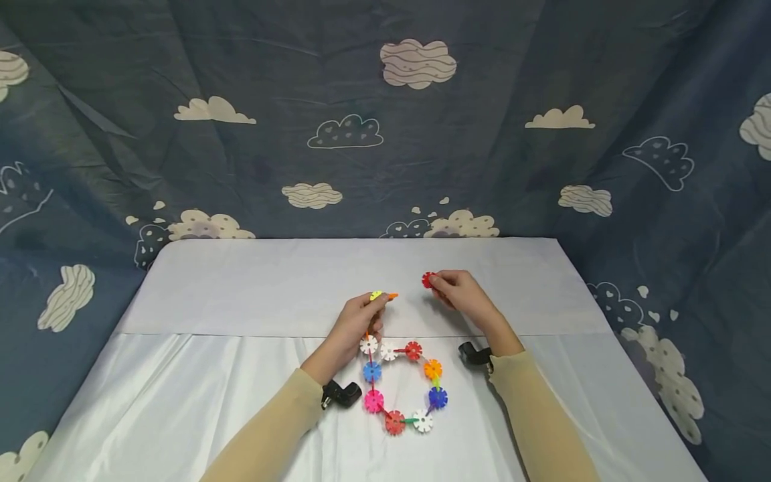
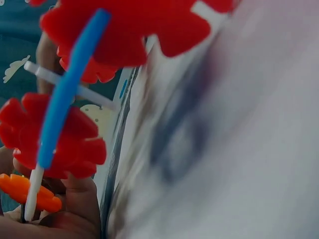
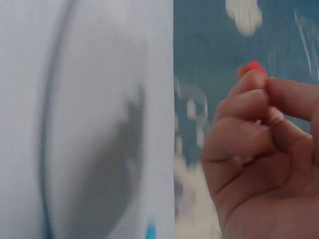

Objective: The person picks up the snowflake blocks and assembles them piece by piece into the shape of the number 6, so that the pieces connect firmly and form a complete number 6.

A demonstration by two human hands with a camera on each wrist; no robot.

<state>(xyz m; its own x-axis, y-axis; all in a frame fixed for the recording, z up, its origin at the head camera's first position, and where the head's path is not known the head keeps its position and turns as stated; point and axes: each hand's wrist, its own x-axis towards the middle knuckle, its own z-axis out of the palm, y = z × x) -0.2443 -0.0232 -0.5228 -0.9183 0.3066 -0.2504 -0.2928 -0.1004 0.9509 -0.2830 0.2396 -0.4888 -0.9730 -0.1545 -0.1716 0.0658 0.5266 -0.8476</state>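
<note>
A loop of colourful interlocking snowflake discs (image 1: 394,422) lies on the white cloth, with flat discs joined by ones seen edge-on. At its upper left end my left hand (image 1: 352,328) holds the chain, and a yellow disc (image 1: 376,295) and an orange disc (image 1: 393,296) show at the fingertips. The left wrist view has red discs (image 2: 60,134), a blue edge-on disc (image 2: 70,89) and an orange disc (image 2: 30,191) by the fingers. Up and to the right, my right hand (image 1: 464,294) pinches a single red snowflake disc (image 1: 427,280) above the cloth, apart from the loop.
The white cloth (image 1: 241,288) covers the table, with a crease running across it. Behind it hangs a dark blue curtain (image 1: 470,154) with cloud prints. Black wrist cameras (image 1: 343,395) are strapped to both wrists, one close to the loop's left side.
</note>
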